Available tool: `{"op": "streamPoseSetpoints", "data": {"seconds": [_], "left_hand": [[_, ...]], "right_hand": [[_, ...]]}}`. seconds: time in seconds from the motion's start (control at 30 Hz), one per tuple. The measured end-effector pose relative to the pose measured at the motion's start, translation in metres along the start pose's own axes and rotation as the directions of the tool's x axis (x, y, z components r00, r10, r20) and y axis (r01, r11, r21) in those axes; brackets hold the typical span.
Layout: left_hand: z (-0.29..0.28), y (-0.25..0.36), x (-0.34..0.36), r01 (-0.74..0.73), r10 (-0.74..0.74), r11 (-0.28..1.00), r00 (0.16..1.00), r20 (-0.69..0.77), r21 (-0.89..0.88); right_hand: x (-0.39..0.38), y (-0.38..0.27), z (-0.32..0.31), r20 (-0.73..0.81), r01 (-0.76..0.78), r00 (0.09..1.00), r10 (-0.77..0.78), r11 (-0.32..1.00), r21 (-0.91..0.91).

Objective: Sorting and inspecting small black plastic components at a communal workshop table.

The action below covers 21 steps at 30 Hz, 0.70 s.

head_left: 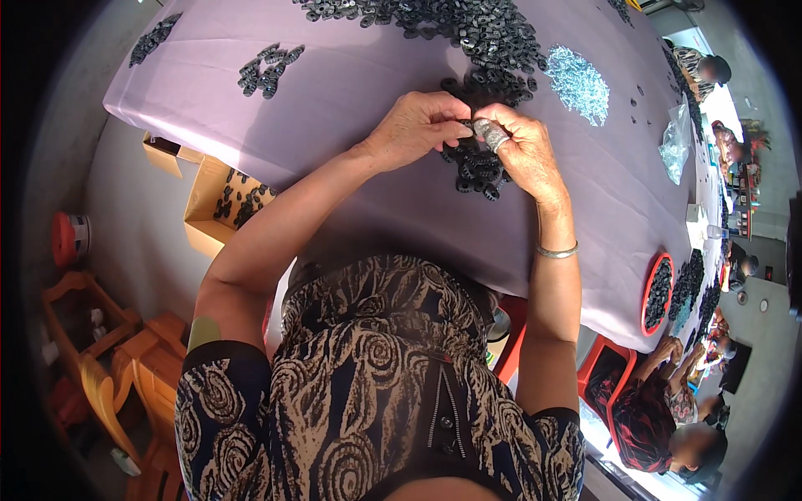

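One blk pc [469, 126] prob btwn both hands' fingers [452, 130].

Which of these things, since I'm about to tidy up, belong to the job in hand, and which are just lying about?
Seemingly part of the job:
small dark pieces close around the left hand and right hand
pale-blue pieces heaped nearby, probably
cardboard box with dark pieces inside, probably

Seemingly just lying about:
red tub
wooden chairs
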<state>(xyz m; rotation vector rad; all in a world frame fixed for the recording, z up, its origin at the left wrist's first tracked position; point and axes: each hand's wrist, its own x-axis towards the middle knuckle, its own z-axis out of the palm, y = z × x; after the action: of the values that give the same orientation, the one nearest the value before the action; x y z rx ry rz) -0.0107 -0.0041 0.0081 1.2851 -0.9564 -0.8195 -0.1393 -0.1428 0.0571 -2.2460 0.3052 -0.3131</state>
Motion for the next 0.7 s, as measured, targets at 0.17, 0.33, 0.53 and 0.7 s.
{"op": "streamPoseSetpoints", "data": {"seconds": [0.17, 0.33, 0.53, 0.7], "left_hand": [[0.000, -0.001, -0.001, 0.030, -0.030, 0.999, 1.000, -0.008, -0.018], [-0.001, -0.002, -0.002, 0.030, -0.031, 0.999, 0.999, -0.022, -0.039], [-0.003, 0.003, 0.000, 0.037, -0.038, 0.999, 0.999, -0.019, -0.040], [-0.003, 0.003, 0.001, 0.052, -0.053, 0.998, 0.998, -0.030, -0.031]], "right_hand": [[0.000, 0.001, 0.002, 0.018, 0.017, 1.000, -0.017, 1.000, -0.005], [0.000, -0.008, 0.005, -0.004, 0.082, 0.997, -0.082, 0.994, -0.074], [0.004, -0.014, 0.008, 0.012, 0.125, 0.992, -0.125, 0.985, -0.122], [0.003, -0.009, 0.013, -0.044, 0.131, 0.989, -0.138, 0.983, -0.129]]}}
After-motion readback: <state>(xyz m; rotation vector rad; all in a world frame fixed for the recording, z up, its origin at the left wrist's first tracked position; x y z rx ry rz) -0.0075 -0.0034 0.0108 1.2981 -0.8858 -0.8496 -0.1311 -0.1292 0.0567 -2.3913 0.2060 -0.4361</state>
